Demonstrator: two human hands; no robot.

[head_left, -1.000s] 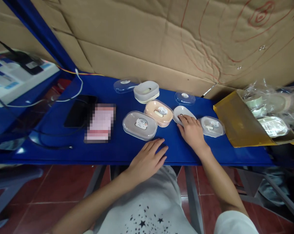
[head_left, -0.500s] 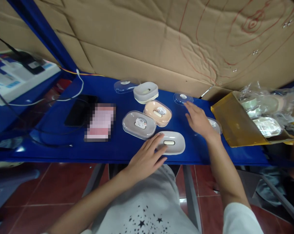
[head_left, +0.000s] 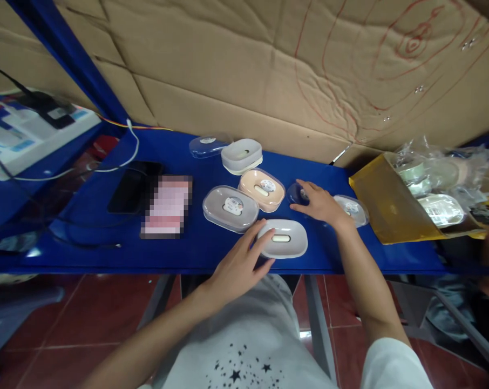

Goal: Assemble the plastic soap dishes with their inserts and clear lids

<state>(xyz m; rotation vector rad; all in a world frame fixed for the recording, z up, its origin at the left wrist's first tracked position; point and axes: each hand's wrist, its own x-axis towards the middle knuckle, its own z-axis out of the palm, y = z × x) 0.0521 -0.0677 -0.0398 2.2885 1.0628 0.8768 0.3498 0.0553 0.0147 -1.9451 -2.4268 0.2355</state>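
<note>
A pale grey soap dish (head_left: 295, 246) lies on the table near its front edge, uncovered, with a cream bar-shaped insert in its middle. My left hand (head_left: 240, 259) holds its left end, thumb at the near rim and fingers at the far rim. Behind it to the right, my right hand (head_left: 319, 202) has its fingers closed on a clear lid (head_left: 295, 193), partly hidden by the hand. Left of the dish are a lidded grey soap dish (head_left: 220, 208) and a lidded peach soap dish (head_left: 255, 181). Another grey soap dish (head_left: 240, 154) stands behind these.
A clear lid (head_left: 202, 148) lies at the back, another labelled lid (head_left: 350, 208) beyond my right wrist. A cardboard box (head_left: 374, 200) holding wrapped items stands at the right. Phones (head_left: 131, 189), cables and a white power strip (head_left: 58, 140) are at the left. Cardboard (head_left: 228, 70) walls the back.
My right hand has moved left and down onto the clear lid, which has come nearer from the back of the table. My left hand's fingers have shifted slightly on the dish's rim.
</note>
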